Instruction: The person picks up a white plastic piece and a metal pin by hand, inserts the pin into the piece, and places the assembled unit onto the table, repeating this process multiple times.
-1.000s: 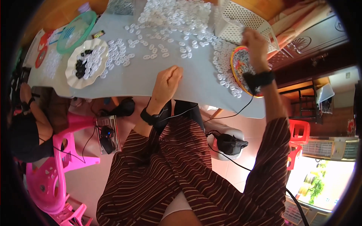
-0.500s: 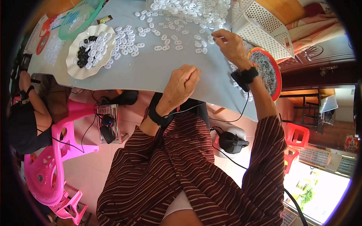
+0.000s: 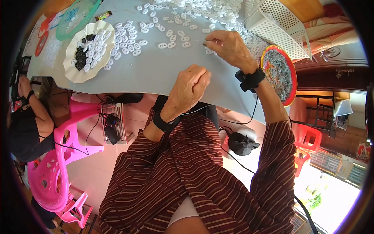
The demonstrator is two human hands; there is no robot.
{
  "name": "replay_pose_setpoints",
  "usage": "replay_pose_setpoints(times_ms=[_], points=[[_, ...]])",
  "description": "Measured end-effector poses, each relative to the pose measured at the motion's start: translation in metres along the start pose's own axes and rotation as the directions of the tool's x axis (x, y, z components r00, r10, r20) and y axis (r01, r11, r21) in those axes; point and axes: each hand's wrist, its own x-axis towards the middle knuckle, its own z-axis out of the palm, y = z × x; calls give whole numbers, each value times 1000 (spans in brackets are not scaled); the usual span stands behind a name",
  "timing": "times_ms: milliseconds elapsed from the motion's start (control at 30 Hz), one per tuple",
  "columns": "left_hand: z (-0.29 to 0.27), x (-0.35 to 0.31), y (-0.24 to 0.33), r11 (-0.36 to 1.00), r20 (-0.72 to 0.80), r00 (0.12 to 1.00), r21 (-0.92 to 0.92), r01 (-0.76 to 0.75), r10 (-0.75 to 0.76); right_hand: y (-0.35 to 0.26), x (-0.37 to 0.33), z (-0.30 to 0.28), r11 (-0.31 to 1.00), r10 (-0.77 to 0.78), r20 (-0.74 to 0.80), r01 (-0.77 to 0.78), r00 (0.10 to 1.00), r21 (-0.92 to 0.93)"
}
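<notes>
My left hand [image 3: 188, 89] is closed in a loose fist over the table's near edge; whatever its fingers hold is hidden. To its upper right, my right hand [image 3: 231, 48] hovers over the tabletop with thumb and forefinger drawn together. A thin pale streak shows at those fingertips, too faint to name. Small white oval pieces with two holes [image 3: 171, 45] lie scattered just left of the right hand. Farther left, a scalloped cream plate [image 3: 71, 74] holds white pieces and black pieces [image 3: 80, 59].
A large heap of white pieces [image 3: 206, 9] covers the far table. At right stand a white perforated basket [image 3: 276, 23] and a red-rimmed tray [image 3: 293, 80] of grey scraps. A green basket [image 3: 62, 33] is far left. Another person's arm [image 3: 39, 107] shows beside a pink chair [image 3: 46, 183].
My right hand has moved left across the tabletop, nearer my left hand, and its fingers have come together. The left hand stays nearly in place. The whole view has shifted slightly.
</notes>
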Motion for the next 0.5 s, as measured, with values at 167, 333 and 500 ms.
replay_pose_setpoints(times_ms=[167,333,500], points=[[1,0,0,1000,1,1000,28,10,-10,-5,1,8,997,-18,3,18,1000,-78],[3,-2,-6,999,-11,999,9,-47,47,-4,0,13,992,-16,-5,15,1000,-126],[3,-1,-4,999,-21,999,24,-32,32,-4,-3,14,997,-77,-28,76,997,-33]])
